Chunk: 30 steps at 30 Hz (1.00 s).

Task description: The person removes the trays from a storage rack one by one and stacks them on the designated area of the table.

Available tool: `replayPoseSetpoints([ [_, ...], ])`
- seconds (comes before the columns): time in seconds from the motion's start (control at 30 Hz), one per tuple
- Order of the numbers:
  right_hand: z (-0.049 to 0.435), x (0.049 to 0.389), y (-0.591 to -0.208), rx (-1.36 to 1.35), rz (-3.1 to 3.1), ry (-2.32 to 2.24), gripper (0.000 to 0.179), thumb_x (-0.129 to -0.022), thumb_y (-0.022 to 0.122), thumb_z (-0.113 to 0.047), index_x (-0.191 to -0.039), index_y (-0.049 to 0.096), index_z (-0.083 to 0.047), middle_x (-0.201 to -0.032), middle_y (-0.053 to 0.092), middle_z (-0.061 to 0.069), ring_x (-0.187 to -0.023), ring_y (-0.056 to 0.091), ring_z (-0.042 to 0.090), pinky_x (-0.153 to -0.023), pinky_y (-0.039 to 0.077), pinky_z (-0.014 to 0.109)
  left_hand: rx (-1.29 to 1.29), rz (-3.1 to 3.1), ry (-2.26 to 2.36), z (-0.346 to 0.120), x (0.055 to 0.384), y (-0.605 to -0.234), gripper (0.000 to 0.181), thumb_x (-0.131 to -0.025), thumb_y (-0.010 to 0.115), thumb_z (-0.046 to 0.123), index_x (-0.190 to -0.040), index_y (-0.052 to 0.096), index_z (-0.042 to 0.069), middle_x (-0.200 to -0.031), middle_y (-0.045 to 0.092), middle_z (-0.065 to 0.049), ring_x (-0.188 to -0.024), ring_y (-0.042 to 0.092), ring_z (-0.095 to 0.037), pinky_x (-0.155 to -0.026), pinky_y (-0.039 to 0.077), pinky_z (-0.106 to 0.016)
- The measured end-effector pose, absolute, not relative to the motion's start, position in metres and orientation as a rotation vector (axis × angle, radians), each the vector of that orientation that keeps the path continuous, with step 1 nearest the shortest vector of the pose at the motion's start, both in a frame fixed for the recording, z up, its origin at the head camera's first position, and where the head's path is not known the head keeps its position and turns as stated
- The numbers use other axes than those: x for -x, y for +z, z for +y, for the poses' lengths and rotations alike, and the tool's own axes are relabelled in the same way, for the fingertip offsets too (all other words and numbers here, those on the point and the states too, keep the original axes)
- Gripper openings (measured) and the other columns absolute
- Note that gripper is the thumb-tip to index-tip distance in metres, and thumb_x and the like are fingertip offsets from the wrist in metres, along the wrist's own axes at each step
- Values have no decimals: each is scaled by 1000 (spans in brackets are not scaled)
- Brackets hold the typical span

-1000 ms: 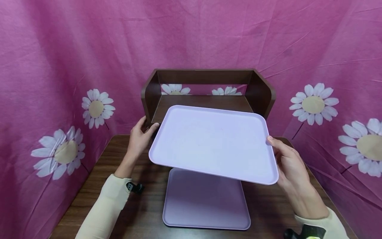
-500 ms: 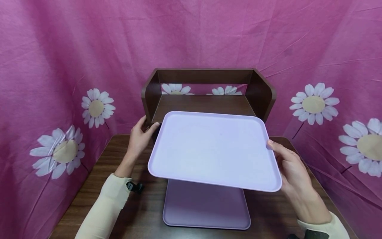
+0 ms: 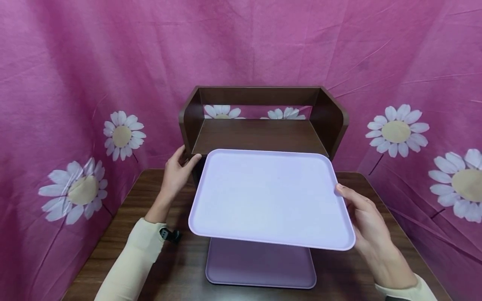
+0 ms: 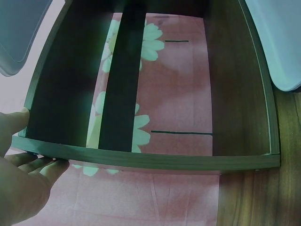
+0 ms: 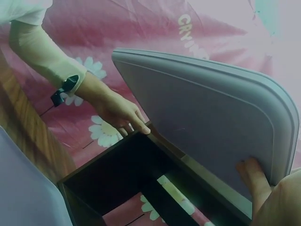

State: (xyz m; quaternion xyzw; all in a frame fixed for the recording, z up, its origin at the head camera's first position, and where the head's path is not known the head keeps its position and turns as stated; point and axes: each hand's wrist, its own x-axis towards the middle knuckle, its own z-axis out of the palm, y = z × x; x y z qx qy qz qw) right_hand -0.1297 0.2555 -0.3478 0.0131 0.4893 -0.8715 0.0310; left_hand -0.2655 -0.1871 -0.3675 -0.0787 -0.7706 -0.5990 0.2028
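Note:
My right hand (image 3: 367,219) holds a lilac rectangular tray (image 3: 271,196) by its right edge, thumb on top. In the right wrist view its fingers (image 5: 256,181) lie against the tray's underside. The tray hangs tilted in front of a dark brown desktop shelf (image 3: 260,136). My left hand (image 3: 177,173) grips the shelf's left side, at the height of its upper board. Its thumb and fingers lie on either side of the panel (image 4: 150,162) in the left wrist view. A second lilac tray (image 3: 260,269) lies flat on the table, partly hidden under the held one.
The shelf stands at the back of a brown wood-grain table (image 3: 165,267). Its lower compartment, seen in the left wrist view, has a crossbar (image 4: 124,84) at the back. A pink curtain (image 3: 256,46) with daisies hangs behind and on both sides.
The right hand has lowered the tray towards me and levelled it a little; more of the shelf's upper board shows and less of the lower tray. The left hand stays on the shelf.

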Motion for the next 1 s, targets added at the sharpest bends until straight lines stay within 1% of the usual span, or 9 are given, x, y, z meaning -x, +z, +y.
replayPoseSetpoints([
  [0.37, 253, 126, -364, -119, 1493, -2664, 39, -113, 51, -19, -91, 83, -15, -78, 79, -4, -69, 75, 9, -62, 64, 26, 211, -2167, -1669, -187, 263, -365, 55, -101, 76, 16, -151, 57, 2, -145, 65, -24, -138, 61, -32, -117, 51, -43],
  [0.67, 253, 124, -381, -81, 1441, -2628, 39, -115, 47, -19, -96, 81, -17, -83, 80, -4, -72, 76, 8, -63, 64, 25, 203, -2162, -1681, -188, 262, -365, 56, -101, 76, 15, -151, 56, 1, -146, 64, -25, -139, 60, -33, -117, 52, -42],
  [0.8, 251, 125, -389, -72, 1400, -2631, 40, -115, 47, -17, -94, 81, -16, -81, 79, -5, -71, 75, 8, -63, 64, 24, 198, -2172, -1678, -188, 262, -364, 56, -101, 76, 16, -151, 56, 2, -146, 64, -25, -140, 60, -33, -117, 52, -42],
  [1.0, 250, 126, -398, -113, 1430, -2615, 40, -114, 49, -18, -88, 79, -18, -75, 77, -7, -68, 74, 6, -60, 63, 22, 187, -2195, -1665, -188, 261, -363, 56, -102, 76, 19, -152, 56, 3, -146, 64, -25, -140, 60, -33, -117, 52, -44],
])
